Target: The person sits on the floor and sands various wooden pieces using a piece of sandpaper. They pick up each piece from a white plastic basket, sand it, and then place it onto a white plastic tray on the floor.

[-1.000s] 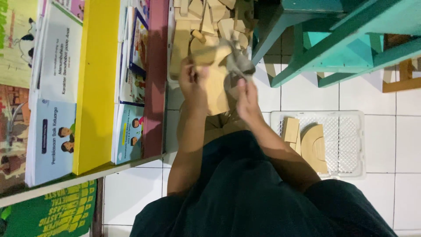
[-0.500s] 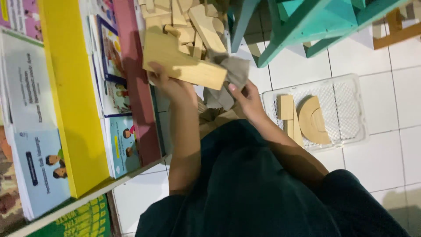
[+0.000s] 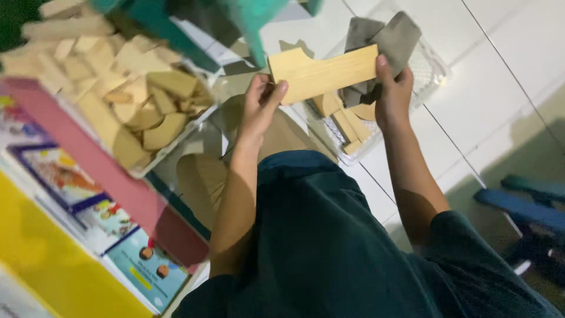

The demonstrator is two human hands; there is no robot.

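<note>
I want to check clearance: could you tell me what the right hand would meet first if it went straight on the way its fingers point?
Probably the grey cloth that the right hand already grips with the wooden block; depth beyond is unclear.

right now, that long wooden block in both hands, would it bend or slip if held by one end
Probably stiff: the wooden block spans straight between the left hand and right hand without sagging. Its faces look smooth, so it may slide a little. The grey cloth in the right hand might add grip.

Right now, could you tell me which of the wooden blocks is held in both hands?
The long flat block with a notched end, raised above the white basket; the others lie in baskets.
</note>
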